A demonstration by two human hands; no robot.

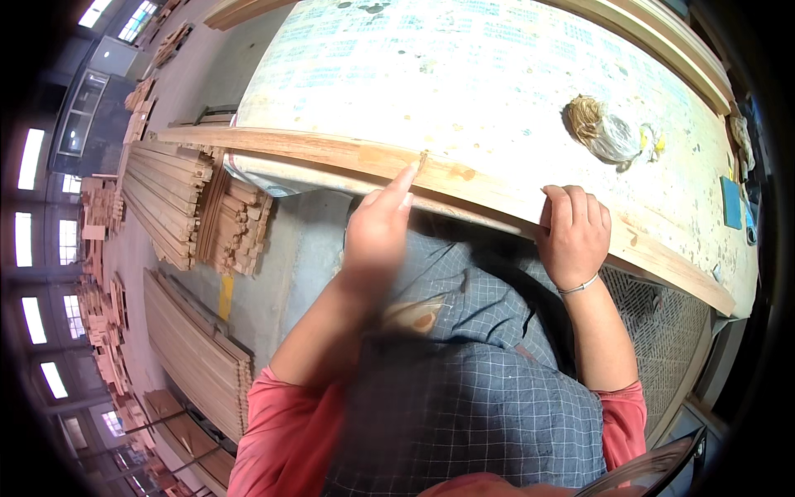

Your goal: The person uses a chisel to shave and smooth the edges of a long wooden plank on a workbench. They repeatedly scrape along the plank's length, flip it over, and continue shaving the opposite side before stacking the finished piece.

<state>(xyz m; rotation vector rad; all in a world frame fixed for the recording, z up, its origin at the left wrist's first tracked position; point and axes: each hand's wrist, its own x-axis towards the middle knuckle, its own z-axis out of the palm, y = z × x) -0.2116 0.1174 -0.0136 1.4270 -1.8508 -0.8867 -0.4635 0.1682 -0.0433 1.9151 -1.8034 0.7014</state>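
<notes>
A long pale wooden strip (489, 178) lies along the near edge of the worktable. My left hand (379, 232) is at the strip's middle, its index finger stretched out and the tip touching a small brown spot on the wood. The hand's lower part is blurred, and I see nothing held in it. To the right, my right hand (575, 232) grips the same strip, with its fingers bent over the upper face; the thumb is partly hidden. Beyond it on the table lies a crumpled clear plastic bag (614, 139) with a brown, wrinkled part (586, 118).
The worktable (373, 83) has a pale, stained, printed covering. More long wooden strips (675, 50) lie along its far side. A blue flat object (730, 202) is at the right edge. Stacked timber (166, 195) and further boards (195, 352) stand on the floor at left.
</notes>
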